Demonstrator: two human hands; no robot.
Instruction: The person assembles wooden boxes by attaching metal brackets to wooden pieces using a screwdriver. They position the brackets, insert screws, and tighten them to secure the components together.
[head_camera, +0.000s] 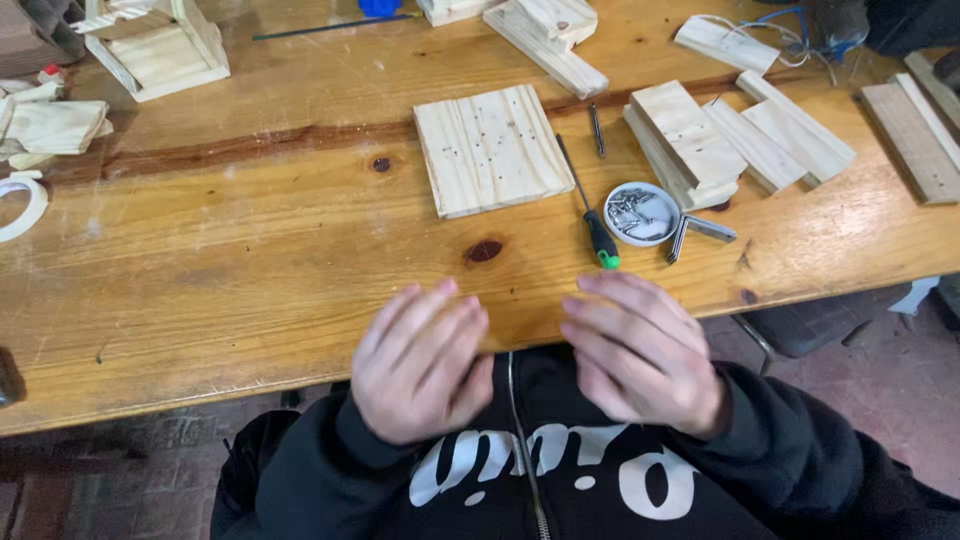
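The counter (250, 260) has a wide bare stretch on the left and along its near edge, where both hands hover. The left hand (420, 360) and right hand (640, 350) are open, fingers spread loosely, holding nothing, a little apart from each other. Just beyond the right hand lies a screwdriver (590, 210) with a green-tipped handle. A square wood panel (492, 150) lies farther in, a small dish of screws (640, 213) to its right beside stacked wood pieces (690, 140).
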